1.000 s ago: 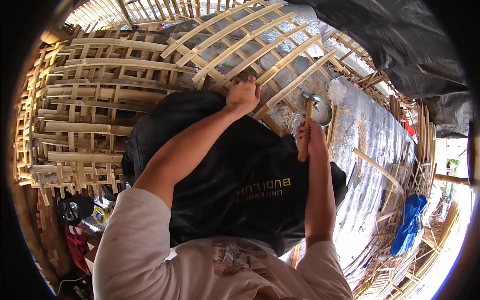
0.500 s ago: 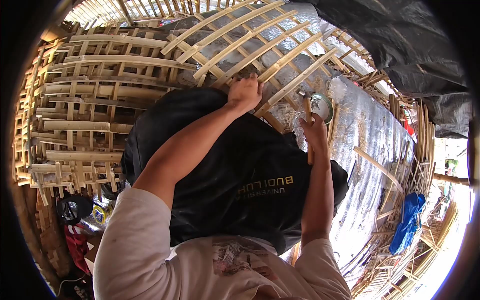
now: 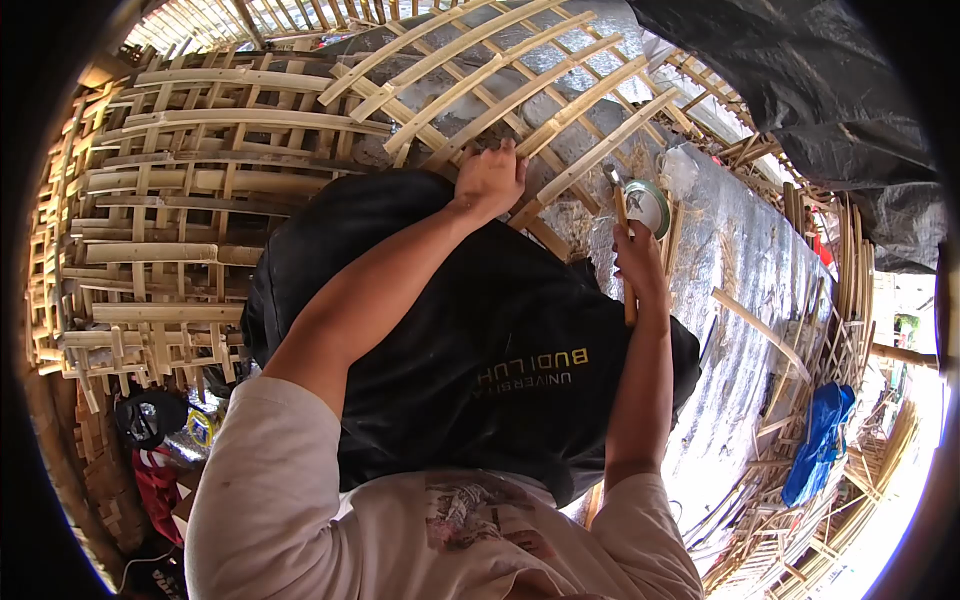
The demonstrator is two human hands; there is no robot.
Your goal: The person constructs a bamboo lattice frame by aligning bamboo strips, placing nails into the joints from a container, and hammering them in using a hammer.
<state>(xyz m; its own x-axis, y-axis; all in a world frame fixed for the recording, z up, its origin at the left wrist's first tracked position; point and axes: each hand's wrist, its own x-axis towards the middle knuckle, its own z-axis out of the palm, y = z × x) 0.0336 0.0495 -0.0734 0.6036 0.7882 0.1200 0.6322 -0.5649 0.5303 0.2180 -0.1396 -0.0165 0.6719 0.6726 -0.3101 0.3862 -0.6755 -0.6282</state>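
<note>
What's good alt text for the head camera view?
Seen from above, the right hand holds a hammer by a round, green-rimmed container, while the left hand touches a bamboo lattice. Printed black cloth fills the centre.

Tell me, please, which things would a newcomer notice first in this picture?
Probably the large black cloth with upside-down yellow lettering, spread across the middle in front of the person. Next, the pale bamboo lattice at the top centre, with the left hand at its near edge. Right of centre, the right hand holds a hammer by its handle.
</note>
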